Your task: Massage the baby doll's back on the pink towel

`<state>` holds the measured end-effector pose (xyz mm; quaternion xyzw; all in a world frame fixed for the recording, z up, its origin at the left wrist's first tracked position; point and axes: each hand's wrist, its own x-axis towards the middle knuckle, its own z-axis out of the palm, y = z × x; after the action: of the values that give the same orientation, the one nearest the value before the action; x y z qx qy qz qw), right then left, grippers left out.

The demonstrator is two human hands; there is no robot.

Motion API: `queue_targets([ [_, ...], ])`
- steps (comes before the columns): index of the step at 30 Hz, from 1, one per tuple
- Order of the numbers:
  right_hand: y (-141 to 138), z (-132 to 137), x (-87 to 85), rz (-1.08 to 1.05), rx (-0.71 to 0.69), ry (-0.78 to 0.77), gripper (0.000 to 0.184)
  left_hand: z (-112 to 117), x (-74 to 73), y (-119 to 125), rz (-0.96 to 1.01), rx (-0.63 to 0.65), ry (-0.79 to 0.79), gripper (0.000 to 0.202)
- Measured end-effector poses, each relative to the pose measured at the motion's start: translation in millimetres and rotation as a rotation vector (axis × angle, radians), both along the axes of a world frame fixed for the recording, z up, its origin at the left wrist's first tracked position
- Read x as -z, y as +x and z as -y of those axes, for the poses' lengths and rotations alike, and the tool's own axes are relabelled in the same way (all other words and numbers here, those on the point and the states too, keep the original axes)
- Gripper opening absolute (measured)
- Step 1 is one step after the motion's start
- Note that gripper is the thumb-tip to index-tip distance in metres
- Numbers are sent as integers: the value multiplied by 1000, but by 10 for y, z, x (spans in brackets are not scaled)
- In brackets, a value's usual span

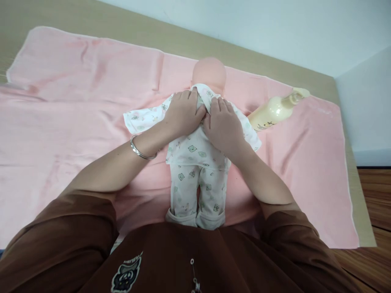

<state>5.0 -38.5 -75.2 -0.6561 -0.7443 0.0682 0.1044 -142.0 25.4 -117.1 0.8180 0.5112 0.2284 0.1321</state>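
A baby doll (209, 73) lies on its back on a pink towel (76, 101), dressed in a white printed top (192, 148) and matching trousers (195, 191). My left hand (183, 112) rests flat on the doll's chest at the left side of the top, fingers stretched toward the collar. My right hand (224, 126) lies flat on the right side of the chest, fingers also extended up to the neckline. The two hands touch at the middle of the garment. A silver bangle (139, 150) sits on my left wrist.
A cream lotion bottle (275, 112) with a pump lies on its side on the towel right of the doll. The towel covers a wooden tabletop (357, 195) whose right edge drops to a wood floor (375, 203). A pale wall stands behind.
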Motion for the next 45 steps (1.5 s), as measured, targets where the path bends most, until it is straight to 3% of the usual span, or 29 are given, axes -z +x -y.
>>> queue_targets([
  [6, 82, -72, -151, -44, -39, -77, 54, 39, -7, 24, 7, -18, -24, 57],
  [16, 249, -332, 76, -69, 49, -44, 63, 284, -152, 68, 43, 69, 57, 46],
  [26, -46, 23, -21, 101, 22, 72, 49, 15, -91, 12, 53, -64, -120, 46],
  [31, 57, -97, 0, -5, 44, 69, 38, -10, -132, -10, 65, -83, -169, 42],
  [36, 229, -252, 51, -57, 51, 3, 46, -46, -7, -21, 103, -71, -79, 37],
  [45, 222, -291, 130, 23, 84, 31, 46, -61, 158, -26, 125, -94, -33, 41],
])
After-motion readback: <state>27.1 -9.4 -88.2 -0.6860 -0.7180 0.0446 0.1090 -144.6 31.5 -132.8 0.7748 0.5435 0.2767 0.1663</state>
